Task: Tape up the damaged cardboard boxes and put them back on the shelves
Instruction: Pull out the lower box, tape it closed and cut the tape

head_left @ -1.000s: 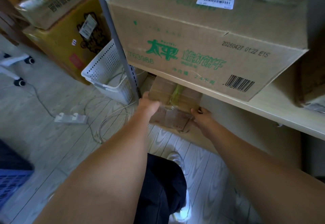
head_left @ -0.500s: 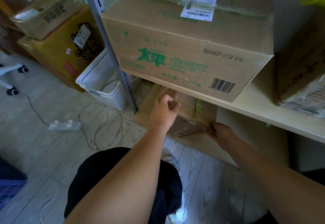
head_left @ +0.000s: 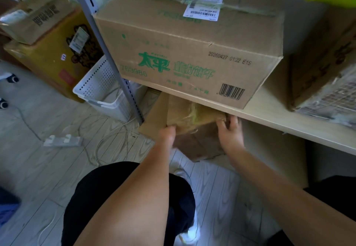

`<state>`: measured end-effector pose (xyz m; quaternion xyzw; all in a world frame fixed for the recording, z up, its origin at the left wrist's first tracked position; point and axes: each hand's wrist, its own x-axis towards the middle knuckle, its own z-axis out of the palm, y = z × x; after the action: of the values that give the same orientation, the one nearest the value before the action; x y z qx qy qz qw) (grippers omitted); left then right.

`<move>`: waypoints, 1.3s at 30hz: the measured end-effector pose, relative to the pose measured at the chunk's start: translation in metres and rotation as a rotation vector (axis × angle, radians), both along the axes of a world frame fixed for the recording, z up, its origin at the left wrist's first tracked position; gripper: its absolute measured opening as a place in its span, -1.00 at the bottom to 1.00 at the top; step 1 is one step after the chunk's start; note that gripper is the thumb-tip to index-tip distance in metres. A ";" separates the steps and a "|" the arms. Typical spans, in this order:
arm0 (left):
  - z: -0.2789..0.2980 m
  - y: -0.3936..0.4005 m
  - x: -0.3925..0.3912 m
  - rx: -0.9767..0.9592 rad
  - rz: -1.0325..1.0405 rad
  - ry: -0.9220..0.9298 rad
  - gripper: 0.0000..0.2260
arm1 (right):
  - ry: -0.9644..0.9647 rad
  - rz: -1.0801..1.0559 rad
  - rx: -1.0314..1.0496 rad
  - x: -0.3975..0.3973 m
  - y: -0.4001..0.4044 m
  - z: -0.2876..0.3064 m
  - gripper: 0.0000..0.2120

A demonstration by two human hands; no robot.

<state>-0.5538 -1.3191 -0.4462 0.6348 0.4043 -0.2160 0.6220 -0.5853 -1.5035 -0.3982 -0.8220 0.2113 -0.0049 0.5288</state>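
On the pale shelf board (head_left: 269,110) at upper centre we read "20260427 01:22 E1S" and "763986" on the big carton (head_left: 188,52). Below it, at centre frame, our left hand (head_left: 167,133) and right hand (head_left: 229,132) hold the small taped box (head_left: 192,118), fingers curled on its near corners.

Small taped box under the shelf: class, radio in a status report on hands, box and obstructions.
Left hand and right hand grip the small taped box. Box sits partly under the shelf board. Large green-print carton overhead.
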 end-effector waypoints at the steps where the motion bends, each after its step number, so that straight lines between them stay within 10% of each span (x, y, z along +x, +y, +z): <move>1: -0.003 0.003 -0.004 -0.038 0.026 0.047 -0.63 | -0.033 0.071 -0.030 -0.009 0.012 0.000 -0.56; 10: -0.012 0.023 -0.005 -0.353 0.077 0.161 -0.35 | -0.122 0.804 -0.594 -0.037 0.073 -0.047 -0.54; 14: -0.007 0.025 -0.006 -0.196 -0.001 0.123 -0.26 | -0.120 0.431 -0.734 -0.009 0.032 -0.065 -0.39; 17: -0.016 0.020 -0.011 -0.102 -0.025 0.145 -0.18 | 0.216 0.156 -0.245 0.023 -0.016 -0.065 -0.11; 21: -0.024 0.016 -0.010 -0.101 0.070 0.085 -0.16 | 0.320 0.148 0.226 0.033 -0.010 -0.054 -0.31; 30: -0.015 -0.007 -0.032 -0.277 -0.057 0.093 -0.27 | 0.007 0.401 -0.702 -0.021 0.043 0.001 -0.43; 35: 0.006 -0.007 -0.025 -0.318 -0.005 0.091 -0.40 | 0.228 0.858 -0.732 -0.047 0.075 -0.018 -0.27; 39: 0.014 -0.012 -0.024 -0.240 -0.142 0.096 -0.30 | -0.275 0.798 -0.645 -0.057 0.058 -0.005 -0.54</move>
<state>-0.5775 -1.3310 -0.4323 0.5720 0.3587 -0.3363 0.6565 -0.6427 -1.4451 -0.4035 -0.9511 -0.2016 0.0242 0.2329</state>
